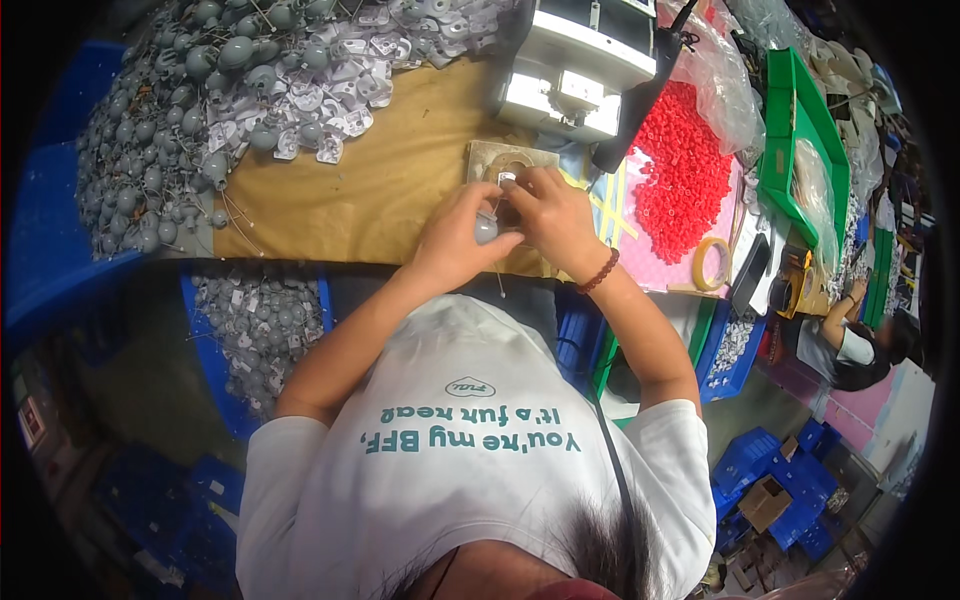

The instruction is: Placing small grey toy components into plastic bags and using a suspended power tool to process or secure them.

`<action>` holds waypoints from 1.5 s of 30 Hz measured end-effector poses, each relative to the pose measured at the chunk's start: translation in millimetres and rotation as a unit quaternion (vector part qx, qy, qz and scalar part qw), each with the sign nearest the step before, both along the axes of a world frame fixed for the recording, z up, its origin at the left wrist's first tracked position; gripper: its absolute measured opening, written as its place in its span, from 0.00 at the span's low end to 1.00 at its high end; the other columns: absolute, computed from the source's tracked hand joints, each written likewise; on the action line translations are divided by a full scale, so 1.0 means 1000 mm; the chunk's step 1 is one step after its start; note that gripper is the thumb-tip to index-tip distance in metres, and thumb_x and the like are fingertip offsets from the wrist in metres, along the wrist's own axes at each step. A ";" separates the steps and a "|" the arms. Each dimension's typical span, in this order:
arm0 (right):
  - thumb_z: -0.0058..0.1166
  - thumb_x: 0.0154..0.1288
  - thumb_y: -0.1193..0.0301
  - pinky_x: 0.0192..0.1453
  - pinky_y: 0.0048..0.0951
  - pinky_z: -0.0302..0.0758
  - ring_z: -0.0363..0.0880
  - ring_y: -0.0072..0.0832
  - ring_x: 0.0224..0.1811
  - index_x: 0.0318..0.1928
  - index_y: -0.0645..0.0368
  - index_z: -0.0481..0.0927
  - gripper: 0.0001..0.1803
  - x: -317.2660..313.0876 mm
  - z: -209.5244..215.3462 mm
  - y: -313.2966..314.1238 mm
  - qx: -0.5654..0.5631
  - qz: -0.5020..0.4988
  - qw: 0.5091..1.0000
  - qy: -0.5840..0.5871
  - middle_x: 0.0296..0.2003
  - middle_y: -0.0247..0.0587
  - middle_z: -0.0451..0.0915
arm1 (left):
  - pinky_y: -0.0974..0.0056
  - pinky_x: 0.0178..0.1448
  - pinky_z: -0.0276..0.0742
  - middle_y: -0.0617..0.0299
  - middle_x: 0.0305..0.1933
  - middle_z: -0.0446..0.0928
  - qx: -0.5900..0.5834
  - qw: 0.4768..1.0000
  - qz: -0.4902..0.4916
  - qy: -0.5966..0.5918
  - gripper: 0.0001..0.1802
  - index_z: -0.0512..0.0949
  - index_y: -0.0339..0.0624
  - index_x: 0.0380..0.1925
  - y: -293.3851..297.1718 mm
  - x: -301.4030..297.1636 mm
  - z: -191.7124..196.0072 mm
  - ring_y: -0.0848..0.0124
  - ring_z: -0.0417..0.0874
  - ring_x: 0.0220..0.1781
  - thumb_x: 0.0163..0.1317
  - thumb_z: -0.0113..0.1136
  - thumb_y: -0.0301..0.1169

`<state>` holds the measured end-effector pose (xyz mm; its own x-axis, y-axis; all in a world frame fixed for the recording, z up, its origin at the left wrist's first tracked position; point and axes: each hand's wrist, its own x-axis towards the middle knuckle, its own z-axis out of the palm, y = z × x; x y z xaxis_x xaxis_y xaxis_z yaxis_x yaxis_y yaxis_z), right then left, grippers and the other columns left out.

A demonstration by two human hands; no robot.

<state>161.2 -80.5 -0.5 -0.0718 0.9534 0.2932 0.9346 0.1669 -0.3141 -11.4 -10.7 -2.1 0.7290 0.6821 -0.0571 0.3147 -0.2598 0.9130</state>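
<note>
Grey, smooth and rounded, a ball-shaped part [486, 228] sits between the thumb and forefinger of the left hand [455, 245], which pinch it from either side. A thin pale wire [502, 282] hangs from just below those fingers toward the worker's shirt [470, 370]. The right hand [562, 225], with a dark red beaded bracelet [598, 272] at its wrist, curls in from the other side; its fingertips bunch close to a small white piece [507, 178], but whether they grip it I cannot tell.

Just beyond the fingertips lies a beige block [543, 160] with a rounded recess, and farther beyond stands a white bench machine [575, 85]. Brown sheeting [330, 195] spreads under and to the left of the fingers. Well off to their left rises a heap of grey ball-shaped parts with wires [150, 130], meeting a pile of white plastic fittings [345, 75]. To the right of the fingers are a mound of small red pieces [685, 160] and, nearer the worker, a yellow tape roll [711, 263]; past these stands a green tray [778, 150]. Below and left of the fingers, a blue bin [207, 345] holds more grey parts.
</note>
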 end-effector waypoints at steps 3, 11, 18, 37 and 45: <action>0.56 0.52 0.72 0.35 0.33 0.78 0.76 0.33 0.41 0.43 0.60 0.81 0.16 0.000 0.009 0.001 -0.022 0.037 0.998 -0.039 0.38 0.37 0.73 | 0.58 0.51 0.75 0.52 0.46 0.76 0.043 0.999 0.001 0.000 0.24 0.73 0.39 0.51 -0.001 -0.003 -0.004 0.56 0.79 0.48 0.55 0.68 0.29; 0.55 0.56 0.75 0.51 0.35 0.77 0.76 0.39 0.47 0.47 0.67 0.81 0.17 -0.008 0.007 -0.016 -0.033 0.039 0.994 -0.098 0.46 0.41 0.75 | 0.51 0.63 0.66 0.55 0.58 0.74 0.366 0.928 -0.014 0.066 0.26 0.76 0.44 0.54 0.006 0.001 0.005 0.55 0.71 0.63 0.52 0.63 0.25; 0.60 0.59 0.81 0.60 0.36 0.75 0.79 0.42 0.55 0.52 0.58 0.82 0.18 0.066 0.012 -0.046 -0.069 -0.115 0.953 0.270 0.52 0.47 0.81 | 0.47 0.63 0.61 0.59 0.59 0.75 0.429 0.898 -0.044 0.090 0.29 0.77 0.46 0.54 -0.003 0.007 -0.018 0.61 0.71 0.62 0.47 0.64 0.27; 0.62 0.60 0.85 0.54 0.33 0.82 0.81 0.29 0.48 0.51 0.64 0.76 0.18 0.029 -0.015 -0.007 -0.013 -0.114 0.554 0.825 0.46 0.41 0.79 | 0.56 0.53 0.73 0.61 0.51 0.79 0.375 0.924 -0.071 0.040 0.18 0.82 0.47 0.46 0.013 0.008 -0.012 0.61 0.78 0.53 0.52 0.64 0.29; 0.67 0.58 0.80 0.44 0.26 0.80 0.83 0.23 0.42 0.53 0.64 0.76 0.22 0.034 -0.001 0.008 -0.187 -0.106 0.868 0.448 0.42 0.37 0.82 | 0.55 0.51 0.76 0.58 0.47 0.81 0.372 0.925 -0.081 0.001 0.12 0.83 0.43 0.38 0.021 0.009 -0.013 0.59 0.80 0.50 0.52 0.64 0.27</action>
